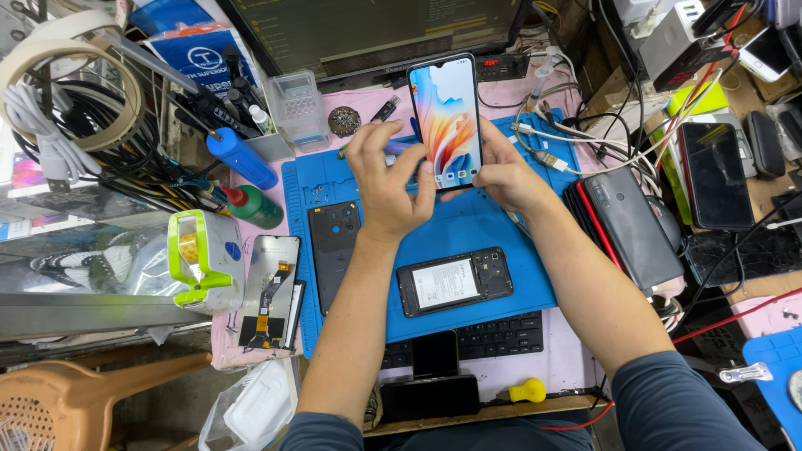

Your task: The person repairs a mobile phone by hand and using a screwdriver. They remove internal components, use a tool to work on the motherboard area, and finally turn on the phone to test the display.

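Left hand [386, 185] pinches lit phone screen [445, 117] edge | right hand [504, 177] grips its lower corner | above blue mat [493, 230], opened phone [455, 282] below.

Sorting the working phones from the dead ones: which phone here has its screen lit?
The phone held up between left hand and right hand, showing colourful wallpaper. The opened phone on the blue mat lies backless and face down.

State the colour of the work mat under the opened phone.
Blue, clearest in the head view: the work mat beneath the opened phone.
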